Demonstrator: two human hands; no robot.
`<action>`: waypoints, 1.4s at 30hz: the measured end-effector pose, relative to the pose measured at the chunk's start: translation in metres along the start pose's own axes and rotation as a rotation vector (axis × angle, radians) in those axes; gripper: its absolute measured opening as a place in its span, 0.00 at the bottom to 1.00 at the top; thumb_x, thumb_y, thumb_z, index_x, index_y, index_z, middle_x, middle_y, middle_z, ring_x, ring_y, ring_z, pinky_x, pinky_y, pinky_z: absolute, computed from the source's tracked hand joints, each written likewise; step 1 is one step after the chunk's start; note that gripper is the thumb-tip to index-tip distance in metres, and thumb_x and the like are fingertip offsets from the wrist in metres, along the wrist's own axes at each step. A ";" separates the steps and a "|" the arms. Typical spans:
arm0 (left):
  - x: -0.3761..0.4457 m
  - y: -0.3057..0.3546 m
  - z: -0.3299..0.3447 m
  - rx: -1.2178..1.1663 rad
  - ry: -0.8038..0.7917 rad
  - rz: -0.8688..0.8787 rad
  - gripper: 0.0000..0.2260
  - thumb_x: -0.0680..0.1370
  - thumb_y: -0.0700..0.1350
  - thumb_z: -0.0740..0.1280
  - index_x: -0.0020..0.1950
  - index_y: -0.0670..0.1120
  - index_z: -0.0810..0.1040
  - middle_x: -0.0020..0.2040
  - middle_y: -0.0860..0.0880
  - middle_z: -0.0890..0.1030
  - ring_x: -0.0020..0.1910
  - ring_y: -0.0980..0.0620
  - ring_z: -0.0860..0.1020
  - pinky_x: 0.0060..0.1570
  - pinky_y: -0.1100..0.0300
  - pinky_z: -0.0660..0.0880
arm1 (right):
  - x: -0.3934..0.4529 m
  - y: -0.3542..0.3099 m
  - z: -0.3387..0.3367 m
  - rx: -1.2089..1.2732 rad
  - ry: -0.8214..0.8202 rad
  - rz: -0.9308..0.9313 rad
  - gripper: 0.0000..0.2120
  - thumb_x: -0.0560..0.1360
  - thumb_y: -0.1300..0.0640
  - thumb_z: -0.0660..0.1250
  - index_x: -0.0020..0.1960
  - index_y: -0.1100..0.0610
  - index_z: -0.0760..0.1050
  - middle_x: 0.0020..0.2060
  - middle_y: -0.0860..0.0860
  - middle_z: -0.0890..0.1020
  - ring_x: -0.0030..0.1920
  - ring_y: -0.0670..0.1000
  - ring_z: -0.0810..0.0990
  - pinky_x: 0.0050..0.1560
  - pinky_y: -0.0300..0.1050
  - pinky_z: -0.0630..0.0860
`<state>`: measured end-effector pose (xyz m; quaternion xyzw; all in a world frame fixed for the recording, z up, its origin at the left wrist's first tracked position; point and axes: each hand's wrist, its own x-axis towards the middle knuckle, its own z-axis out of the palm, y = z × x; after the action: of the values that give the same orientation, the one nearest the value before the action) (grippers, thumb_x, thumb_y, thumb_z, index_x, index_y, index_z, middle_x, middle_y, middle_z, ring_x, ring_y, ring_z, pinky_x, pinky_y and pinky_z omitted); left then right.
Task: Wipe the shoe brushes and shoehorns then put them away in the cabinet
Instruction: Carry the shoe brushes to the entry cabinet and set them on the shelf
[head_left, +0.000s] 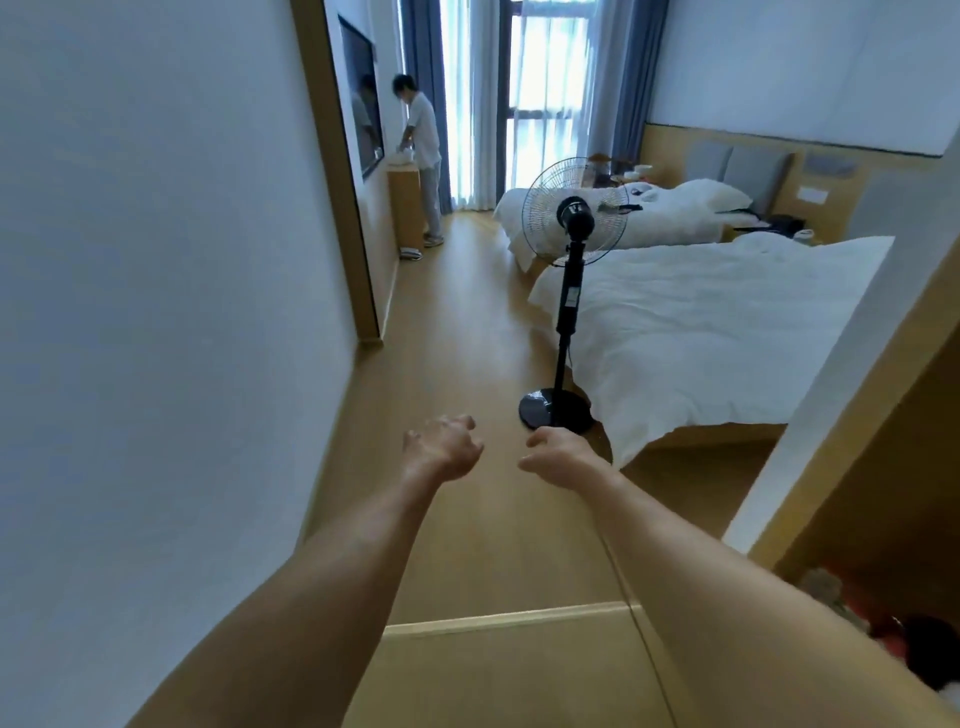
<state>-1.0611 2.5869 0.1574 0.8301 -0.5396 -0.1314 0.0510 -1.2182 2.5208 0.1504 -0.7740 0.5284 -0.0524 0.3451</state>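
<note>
Both my arms stretch forward over the wooden floor of a hotel-room hallway. My left hand (442, 446) hangs with loosely curled fingers and holds nothing. My right hand (557, 453) is beside it, fingers also loosely curled and empty. No shoe brush, shoehorn or cloth shows in the head view. A wooden panel with a lighter edge (509, 621) lies below my arms; I cannot tell whether it belongs to a cabinet.
A black standing fan (571, 218) stands just ahead, its base (555, 409) beyond my right hand. Two white beds (717, 322) fill the right side. White wall (156, 312) runs along the left. A person (423, 150) stands at a far wooden counter by the curtains.
</note>
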 end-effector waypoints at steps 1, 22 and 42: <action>0.018 -0.005 -0.005 -0.013 -0.004 -0.023 0.21 0.81 0.56 0.58 0.73 0.53 0.67 0.74 0.48 0.68 0.71 0.47 0.68 0.67 0.47 0.64 | 0.022 -0.008 -0.002 -0.004 -0.015 -0.020 0.24 0.76 0.52 0.70 0.70 0.55 0.74 0.66 0.53 0.77 0.64 0.52 0.77 0.63 0.44 0.74; 0.349 -0.108 -0.066 -0.382 0.240 -0.058 0.20 0.80 0.50 0.65 0.71 0.48 0.71 0.68 0.49 0.74 0.66 0.49 0.73 0.65 0.54 0.69 | 0.402 -0.117 -0.022 0.346 0.030 -0.172 0.13 0.77 0.53 0.70 0.61 0.52 0.79 0.54 0.50 0.82 0.53 0.47 0.82 0.47 0.40 0.78; 0.791 -0.176 -0.165 -0.523 0.230 0.053 0.19 0.77 0.51 0.69 0.68 0.52 0.74 0.66 0.53 0.75 0.65 0.55 0.73 0.59 0.65 0.66 | 0.810 -0.228 -0.084 0.238 0.078 -0.153 0.11 0.77 0.49 0.69 0.59 0.48 0.79 0.51 0.44 0.82 0.48 0.39 0.80 0.44 0.36 0.76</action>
<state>-0.5575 1.9304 0.1471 0.7838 -0.4997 -0.1697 0.3274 -0.7241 1.8358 0.1187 -0.7630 0.4709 -0.1706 0.4087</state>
